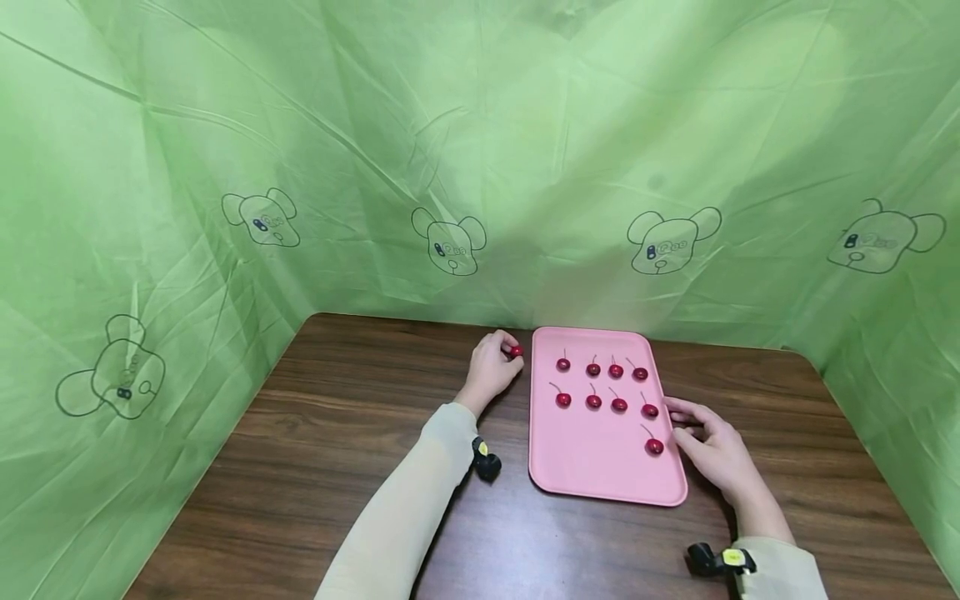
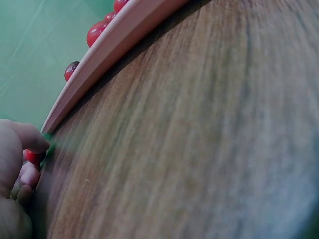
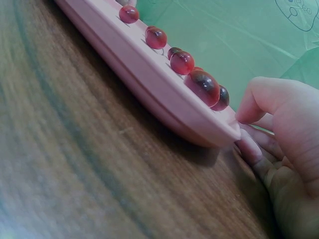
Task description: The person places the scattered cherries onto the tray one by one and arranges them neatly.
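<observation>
Just left of the pink tray point(image 1: 600, 467), my left hand point(image 1: 493, 367) pinches a red cherry point(image 1: 517, 351) between its fingertips. In the left wrist view that cherry point(image 2: 35, 157) is partly covered by the fingers. My right hand point(image 1: 718, 450) grips the tray's right rim, with fingers above and below the edge in the right wrist view. On the tray lie several dark red cherries with stems, in two rows across the far half. A single cherry point(image 1: 654, 447) sits below the right end of these rows, near the right rim.
A dark brown wooden table point(image 1: 315, 467) lies under the tray. Green cloth point(image 1: 525, 150) with printed bear heads hangs behind it and at both sides. Black wrist cameras are strapped over both light sleeves point(image 1: 405, 508).
</observation>
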Available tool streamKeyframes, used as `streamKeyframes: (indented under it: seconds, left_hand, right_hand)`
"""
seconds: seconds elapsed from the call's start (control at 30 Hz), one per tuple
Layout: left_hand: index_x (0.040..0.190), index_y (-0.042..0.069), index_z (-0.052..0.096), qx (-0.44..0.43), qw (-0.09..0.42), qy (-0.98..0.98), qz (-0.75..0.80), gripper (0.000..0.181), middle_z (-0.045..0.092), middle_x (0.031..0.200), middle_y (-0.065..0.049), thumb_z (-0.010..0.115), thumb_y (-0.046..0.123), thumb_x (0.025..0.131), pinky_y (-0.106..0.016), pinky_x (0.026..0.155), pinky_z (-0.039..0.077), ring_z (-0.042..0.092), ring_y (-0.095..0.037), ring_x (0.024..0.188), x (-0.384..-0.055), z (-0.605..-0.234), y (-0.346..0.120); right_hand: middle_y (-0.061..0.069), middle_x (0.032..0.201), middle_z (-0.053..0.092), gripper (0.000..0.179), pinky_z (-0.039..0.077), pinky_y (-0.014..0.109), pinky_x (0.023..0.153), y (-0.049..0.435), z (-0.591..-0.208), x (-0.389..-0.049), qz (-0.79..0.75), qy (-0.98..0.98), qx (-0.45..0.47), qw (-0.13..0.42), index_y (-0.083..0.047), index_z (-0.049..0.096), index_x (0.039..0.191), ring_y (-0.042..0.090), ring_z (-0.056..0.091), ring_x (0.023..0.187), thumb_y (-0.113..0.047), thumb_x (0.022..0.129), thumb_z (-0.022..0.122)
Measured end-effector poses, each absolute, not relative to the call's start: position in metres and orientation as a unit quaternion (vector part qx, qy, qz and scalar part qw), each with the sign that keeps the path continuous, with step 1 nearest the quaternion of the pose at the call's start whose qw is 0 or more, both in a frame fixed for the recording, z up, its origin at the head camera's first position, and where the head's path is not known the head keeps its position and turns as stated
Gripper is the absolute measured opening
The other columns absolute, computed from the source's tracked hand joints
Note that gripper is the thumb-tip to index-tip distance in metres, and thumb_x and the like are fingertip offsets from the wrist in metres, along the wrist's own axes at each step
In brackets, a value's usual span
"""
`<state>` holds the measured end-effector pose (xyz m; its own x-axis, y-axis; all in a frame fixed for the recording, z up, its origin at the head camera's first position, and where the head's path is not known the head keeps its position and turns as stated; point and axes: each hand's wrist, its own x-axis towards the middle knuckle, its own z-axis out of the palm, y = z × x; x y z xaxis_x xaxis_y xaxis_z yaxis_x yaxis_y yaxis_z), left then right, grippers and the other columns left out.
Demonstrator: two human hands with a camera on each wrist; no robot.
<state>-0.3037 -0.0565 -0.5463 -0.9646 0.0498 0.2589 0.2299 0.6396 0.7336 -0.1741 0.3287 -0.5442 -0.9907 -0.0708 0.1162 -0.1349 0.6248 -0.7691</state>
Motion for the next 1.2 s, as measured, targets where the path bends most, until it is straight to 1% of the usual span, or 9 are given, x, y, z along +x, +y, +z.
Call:
streamKeyframes:
  seconds: [0.23,0.5,0.73,0.97,1.1,1.2]
  left_hand:
    - [0.111,0.007,0.072,-0.082,0.113,-0.896,-0.421,0.022,0.070,0.103,-0.007,0.080,0.010,0.090,-0.035,0.085,0.056,0.067,-0.019,0.086,-0.302,-0.547,-0.058]
    - [0.112,0.007,0.072,-0.065,0.105,-0.888,-0.442,0.022,0.071,0.106,-0.008,0.080,0.010,0.092,-0.034,0.083,0.058,0.070,-0.018,0.085,-0.303,-0.543,-0.059]
    - [0.114,0.009,0.072,-0.058,0.105,-0.889,-0.441,0.022,0.070,0.106,-0.006,0.080,0.011,0.093,-0.033,0.083,0.058,0.069,-0.016,0.085,-0.304,-0.534,-0.061]
    - [0.115,0.010,0.072,-0.076,0.133,-0.878,-0.453,0.024,0.069,0.106,-0.005,0.081,0.013,0.093,-0.030,0.078,0.056,0.066,-0.016,0.082,-0.295,-0.514,-0.051]
    - [0.117,0.012,0.071,-0.102,0.132,-0.871,-0.463,0.025,0.068,0.107,-0.003,0.081,0.013,0.094,-0.027,0.077,0.054,0.063,-0.012,0.082,-0.285,-0.500,-0.040]
    - [0.117,0.012,0.071,-0.123,0.125,-0.863,-0.474,0.025,0.067,0.105,-0.004,0.082,0.012,0.094,-0.026,0.076,0.054,0.061,-0.010,0.083,-0.275,-0.491,-0.031]
  right_hand:
    - [0.019,0.134,0.070,0.047,0.047,0.009,0.085,0.328,-0.545,-0.174,0.428,-0.902,0.054,0.034,-0.006,0.063,0.151,-0.003,0.059,0.107,-0.016,0.106,0.072]
    - [0.020,0.133,0.070,0.047,0.046,0.009,0.085,0.328,-0.545,-0.174,0.429,-0.901,0.055,0.036,-0.006,0.063,0.151,-0.008,0.057,0.107,-0.016,0.106,0.072]
    - [0.020,0.134,0.070,0.047,0.047,0.009,0.085,0.328,-0.545,-0.174,0.432,-0.899,0.056,0.036,-0.006,0.063,0.151,-0.008,0.057,0.107,-0.016,0.106,0.072]
    - [0.019,0.134,0.070,0.047,0.046,0.008,0.086,0.328,-0.543,-0.173,0.427,-0.902,0.054,0.034,-0.007,0.063,0.151,-0.005,0.057,0.109,-0.018,0.106,0.072]
    - [0.019,0.135,0.070,0.048,0.045,0.009,0.086,0.328,-0.541,-0.173,0.423,-0.904,0.049,0.032,-0.007,0.062,0.152,-0.005,0.057,0.108,-0.018,0.106,0.072]
    - [0.020,0.135,0.070,0.047,0.046,0.009,0.086,0.327,-0.542,-0.173,0.424,-0.904,0.049,0.031,-0.007,0.063,0.152,-0.004,0.058,0.108,-0.017,0.106,0.072]
